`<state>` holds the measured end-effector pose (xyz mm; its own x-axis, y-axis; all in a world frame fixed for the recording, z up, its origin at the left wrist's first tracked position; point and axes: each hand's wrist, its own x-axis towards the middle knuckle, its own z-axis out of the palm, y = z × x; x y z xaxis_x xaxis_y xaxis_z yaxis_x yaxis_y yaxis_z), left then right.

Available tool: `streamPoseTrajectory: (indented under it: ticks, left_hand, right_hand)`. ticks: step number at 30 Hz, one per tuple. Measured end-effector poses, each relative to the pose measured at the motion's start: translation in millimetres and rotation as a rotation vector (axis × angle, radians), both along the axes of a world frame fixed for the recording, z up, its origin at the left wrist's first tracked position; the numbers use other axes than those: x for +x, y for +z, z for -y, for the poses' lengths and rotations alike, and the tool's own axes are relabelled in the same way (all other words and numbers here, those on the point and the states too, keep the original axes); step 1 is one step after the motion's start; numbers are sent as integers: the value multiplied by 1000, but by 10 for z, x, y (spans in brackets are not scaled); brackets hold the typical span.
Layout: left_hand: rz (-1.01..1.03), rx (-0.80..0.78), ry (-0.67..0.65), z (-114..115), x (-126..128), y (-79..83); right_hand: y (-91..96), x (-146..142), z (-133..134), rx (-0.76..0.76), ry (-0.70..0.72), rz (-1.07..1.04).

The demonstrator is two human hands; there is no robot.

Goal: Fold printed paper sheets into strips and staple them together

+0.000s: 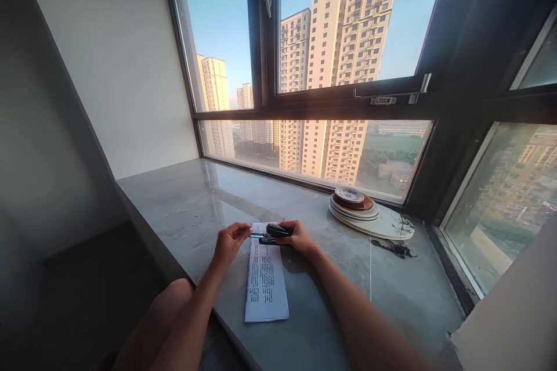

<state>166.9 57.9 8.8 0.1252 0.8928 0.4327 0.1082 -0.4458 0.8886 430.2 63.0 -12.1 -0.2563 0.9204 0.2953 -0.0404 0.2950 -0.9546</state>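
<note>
My right hand (298, 236) is wrapped round a black stapler (278, 230), whose upper and lower arms stand apart. On the other side, my left hand (230, 240) is closed in a pinch at a thin, shiny strip (256, 235) that reaches the stapler's front. Whether this strip is a row of staples or the stapler's inner rail, I cannot tell. Below both hands lies a folded stack of printed paper (266, 284), its text running toward me. The stapler is over the paper's far end.
A grey marble-like sill (174, 202) carries everything. At the right, a stack of plates (354, 208) stands by the window, on or beside a white oval platter (394, 224). Dark keys or a small fob (398, 249) lie in front. The sill's front edge drops off at the left.
</note>
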Motion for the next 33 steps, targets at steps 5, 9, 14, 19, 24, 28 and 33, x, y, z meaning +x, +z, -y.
streamPoseTrajectory:
  ticks: [5,9,14,19,24,28,33]
  left_hand:
    - [-86,22,-46,53,18,22]
    - [-191,91,-110,70,24,37]
    - [-293,153,-118,76,45,36]
    - [-312,181,-126,99,40,56]
    - [-320,199,-147,119,38,77]
    - [-312,184,-117,102,37,64]
    - [-298,157,-92,72,25,24]
  right_hand:
    - [-2,7,-3,25,-15,47]
    - [6,17,-8,46,24,80]
    - [9,15,1,53,69,75]
    - [-4,10,0,41,78,49]
    - [-5,14,-6,41,75,50]
    - [4,13,-5,42,79,57]
    - [4,6,-1,57,67,67]
